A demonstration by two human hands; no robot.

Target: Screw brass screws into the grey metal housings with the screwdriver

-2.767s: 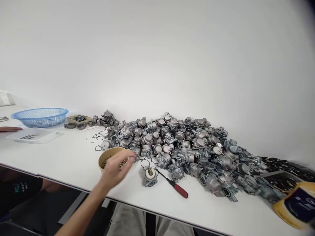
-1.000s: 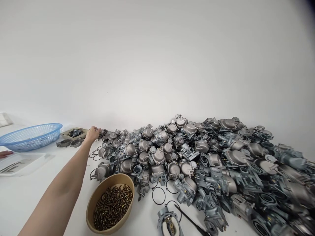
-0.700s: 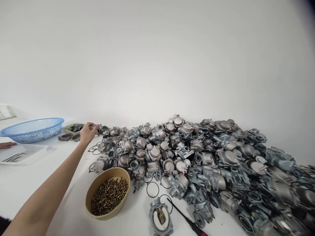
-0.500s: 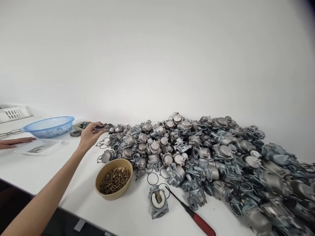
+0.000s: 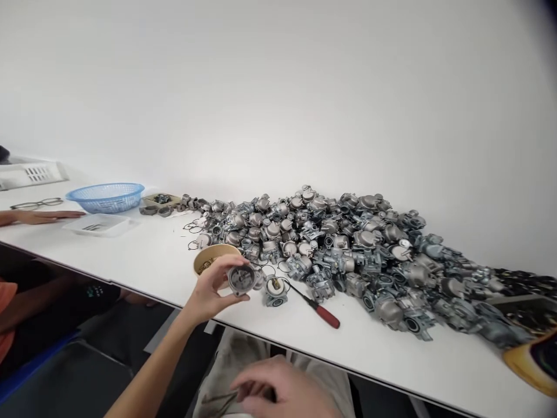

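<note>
My left hand (image 5: 213,293) is closed round a grey metal bowl-shaped cover (image 5: 242,278), its hollow side facing me, above the table's front edge. My right hand (image 5: 282,389) is low over my lap, blurred, with its fingers curled; whether it holds anything is hidden. Just right of the cover, an opened carburetor body (image 5: 275,292) with a white ring-shaped part stands on the table. Beside it lies a screwdriver with a red handle (image 5: 327,316). A tan bowl of brass screws (image 5: 204,255) is partly hidden behind my left hand.
A big heap of carburetors (image 5: 331,232) spans the table (image 5: 143,264). Black rubber rings lie at its edge. To the left are a blue basket (image 5: 107,200), a white tray (image 5: 98,225), glasses (image 5: 37,204) and another person's hand (image 5: 50,216). A yellow container (image 5: 531,363) is at right.
My left hand has come back from the heap's far left end to the front, with the metal cover in it. My right hand has come into view. The camera view has shifted, showing my lap.
</note>
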